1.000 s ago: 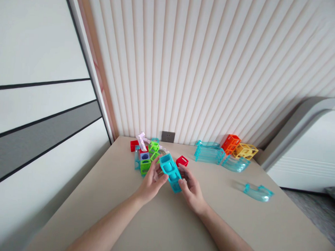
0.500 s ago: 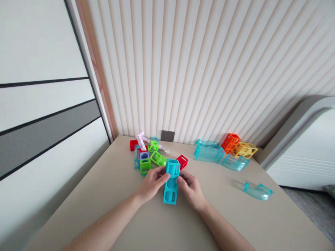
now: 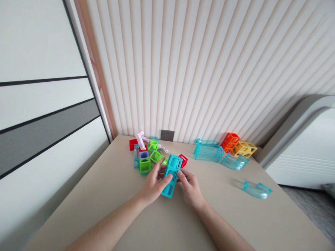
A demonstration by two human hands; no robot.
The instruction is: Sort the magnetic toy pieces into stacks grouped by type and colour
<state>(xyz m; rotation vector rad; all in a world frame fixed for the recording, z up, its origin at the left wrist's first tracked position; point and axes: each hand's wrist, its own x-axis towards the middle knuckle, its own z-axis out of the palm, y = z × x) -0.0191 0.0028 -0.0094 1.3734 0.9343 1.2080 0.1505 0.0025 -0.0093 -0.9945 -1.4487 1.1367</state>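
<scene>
Both hands grip a tall turquoise block (image 3: 172, 173) leaning over the beige counter (image 3: 120, 197). The left hand (image 3: 153, 183) wraps its near side, and the right hand (image 3: 191, 185) pinches the other side. Green blocks (image 3: 145, 165) and a red block (image 3: 183, 160) lie just behind it.

Teal open-frame block column (image 3: 171, 175) — two cubes long, tilted, lower end on the beige table.
</scene>
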